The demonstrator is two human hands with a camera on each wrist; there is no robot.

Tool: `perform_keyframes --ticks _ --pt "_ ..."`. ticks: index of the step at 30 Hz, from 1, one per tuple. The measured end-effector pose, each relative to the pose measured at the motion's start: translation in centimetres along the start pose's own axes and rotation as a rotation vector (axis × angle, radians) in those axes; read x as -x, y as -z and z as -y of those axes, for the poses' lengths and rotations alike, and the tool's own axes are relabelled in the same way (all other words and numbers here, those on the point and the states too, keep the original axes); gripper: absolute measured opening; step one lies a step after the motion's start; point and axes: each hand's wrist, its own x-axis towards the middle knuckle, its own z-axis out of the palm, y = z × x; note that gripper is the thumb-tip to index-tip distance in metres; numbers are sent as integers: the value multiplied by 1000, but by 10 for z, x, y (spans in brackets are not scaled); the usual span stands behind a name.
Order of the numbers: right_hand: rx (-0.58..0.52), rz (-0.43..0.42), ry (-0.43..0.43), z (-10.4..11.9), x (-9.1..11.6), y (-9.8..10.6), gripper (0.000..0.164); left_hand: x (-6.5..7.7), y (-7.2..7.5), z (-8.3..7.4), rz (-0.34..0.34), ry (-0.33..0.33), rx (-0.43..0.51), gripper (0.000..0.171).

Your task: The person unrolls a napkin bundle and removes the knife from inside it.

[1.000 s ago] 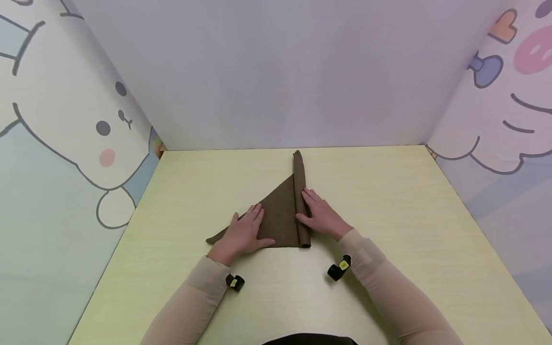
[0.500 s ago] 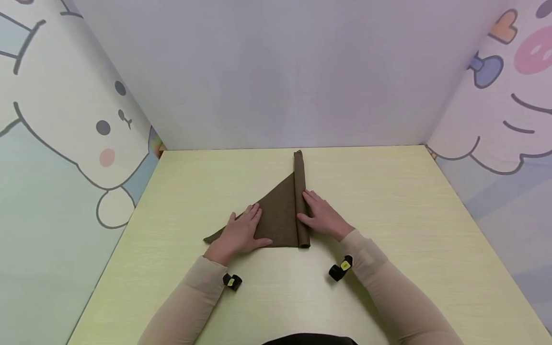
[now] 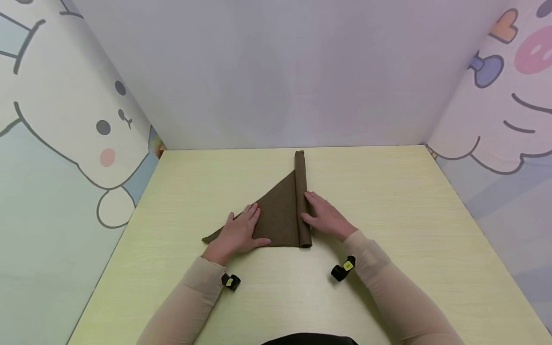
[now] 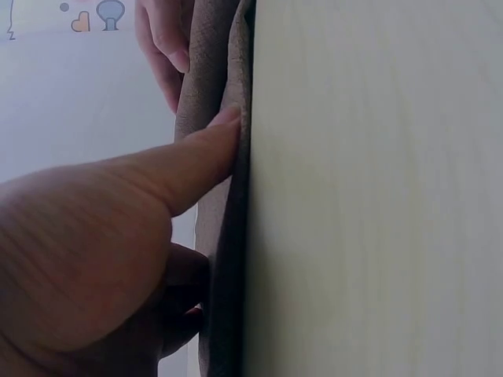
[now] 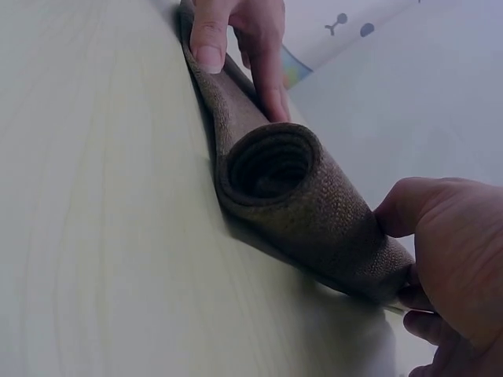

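Observation:
A brown cloth [image 3: 280,211] lies on the table, its right side wound into a long roll [image 3: 301,191] and the rest a flat triangle tapering leftward. My left hand [image 3: 237,233] rests on the flat part with fingers extended; its thumb touches the cloth near the front edge. At the roll's right side is my right hand [image 3: 328,218], thumb and fingertips touching it, fingers mostly straight. In the right wrist view, the open end of the roll [image 5: 271,169] shows several layers round a hollow centre. The far undersides of the right fingers are partly hidden there.
The pale wooden table [image 3: 379,191] extends on both sides of the cloth. A plain back wall [image 3: 276,72] and printed side walls [image 3: 64,120] enclose it. Small black devices [image 3: 343,269] are worn at both wrists.
My left hand has slid slightly left, and the cloth's left tip has shifted left with it. My right hand has moved a little to the right. The roll looks straighter.

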Motion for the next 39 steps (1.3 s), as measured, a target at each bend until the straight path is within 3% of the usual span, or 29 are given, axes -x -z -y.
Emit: perform_keyframes --ticks 21,25,30,39 --pt "-26 -11 13 -12 7 3 68 1 3 -2 3 -1 -5 99" --pt "-36 0 11 -14 9 4 66 0 5 -4 15 2 -51 97" --pt "-54 1 5 -15 8 4 65 -5 8 -14 -14 -21 -110 94" --pt "-22 -55 46 -11 6 6 71 -21 5 -38 -43 -12 -110 94"
